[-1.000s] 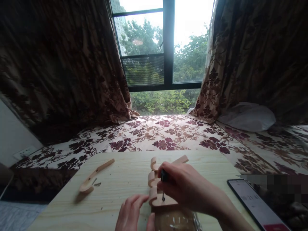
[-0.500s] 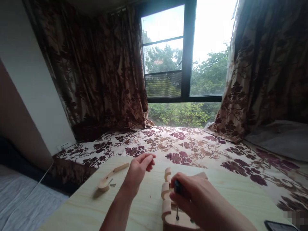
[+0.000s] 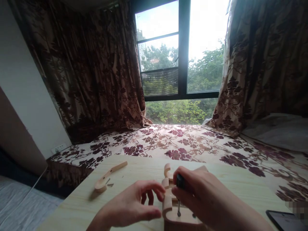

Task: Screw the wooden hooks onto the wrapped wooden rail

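Head view: left hand (image 3: 138, 202) is back at the row of curved wooden hooks. Half a second ago it was raised over the counter (image 3: 141, 168), off to the left, fingers bunched; now thumb and fingers are spread apart, fingertips at the left edge of the hooks. Left grip is open; can't tell if the fingertips press on the wood.

Right hand (image 3: 199, 189) unchanged: grip closed around the dark handle of a screwdriver (image 3: 181, 182), shaft pointing down, tip on the nearest wooden hook (image 3: 168, 205) of the row, low centre of frame. Loose wooden hook (image 3: 113, 170) hasn't moved, still left on the counter with small screws (image 3: 110, 184) beside it.

Hard to see: most of the handle sits inside the right hand, which also covers much of the row. Dark spot (image 3: 194, 216) by the right wrist, screw or hole, unclear. Bottom edge cuts off whatever lies under the nearest hook. Phone (image 3: 284, 219) cropped at lower right; it showed far more fully a second ago.
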The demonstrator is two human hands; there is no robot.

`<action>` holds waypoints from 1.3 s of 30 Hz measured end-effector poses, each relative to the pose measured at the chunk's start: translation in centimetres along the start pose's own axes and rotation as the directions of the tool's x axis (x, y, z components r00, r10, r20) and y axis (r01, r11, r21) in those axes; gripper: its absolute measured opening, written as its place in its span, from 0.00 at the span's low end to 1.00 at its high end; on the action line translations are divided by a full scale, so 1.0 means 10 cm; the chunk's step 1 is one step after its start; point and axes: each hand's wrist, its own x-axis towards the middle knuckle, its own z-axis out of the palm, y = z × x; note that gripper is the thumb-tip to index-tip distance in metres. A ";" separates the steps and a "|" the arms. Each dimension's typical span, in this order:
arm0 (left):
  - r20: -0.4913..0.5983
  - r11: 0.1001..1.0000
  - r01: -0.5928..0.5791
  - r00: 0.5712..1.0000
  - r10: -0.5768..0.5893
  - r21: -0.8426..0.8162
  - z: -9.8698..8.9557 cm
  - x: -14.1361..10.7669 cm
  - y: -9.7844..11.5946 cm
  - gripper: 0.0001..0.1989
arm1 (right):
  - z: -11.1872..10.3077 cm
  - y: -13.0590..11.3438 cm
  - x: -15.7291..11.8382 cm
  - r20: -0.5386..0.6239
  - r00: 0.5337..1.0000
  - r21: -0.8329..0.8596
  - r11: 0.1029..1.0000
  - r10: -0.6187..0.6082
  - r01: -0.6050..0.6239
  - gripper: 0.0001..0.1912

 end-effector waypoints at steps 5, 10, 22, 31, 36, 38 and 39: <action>-0.046 0.996 0.057 0.998 -0.054 0.074 0.24 0.05 0.01 0.03 | -0.03 0.02 0.00 -0.022 1.000 -0.017 1.000 -0.020 0.019 0.09; -0.056 1.000 -0.022 0.998 0.021 -0.006 0.35 0.19 0.10 0.08 | -0.08 0.06 0.04 -0.037 0.999 -0.071 0.997 0.016 -0.019 0.10; -0.102 0.998 -0.045 0.994 0.039 -0.051 0.49 0.51 0.13 0.16 | -0.24 0.27 0.04 -0.076 0.997 0.038 0.999 -0.002 0.005 0.08; -0.324 0.980 -0.135 0.930 0.176 0.144 0.61 0.50 -0.09 0.10 | -0.25 0.25 0.04 -0.085 0.996 0.069 0.998 0.013 -0.007 0.08; -0.506 0.786 -0.309 0.628 0.592 0.536 0.65 0.45 -0.34 0.12 | -0.26 0.27 0.05 -0.067 0.997 0.063 0.998 0.023 -0.019 0.07; -0.492 0.720 -0.345 0.551 0.674 0.602 0.64 0.43 -0.35 0.11 | -0.27 0.27 0.05 -0.070 0.997 0.039 0.999 0.014 -0.011 0.07; -0.482 0.681 -0.356 0.505 0.716 0.639 0.64 0.42 -0.33 0.10 | -0.28 0.28 0.04 -0.070 0.997 0.031 0.999 0.014 -0.012 0.07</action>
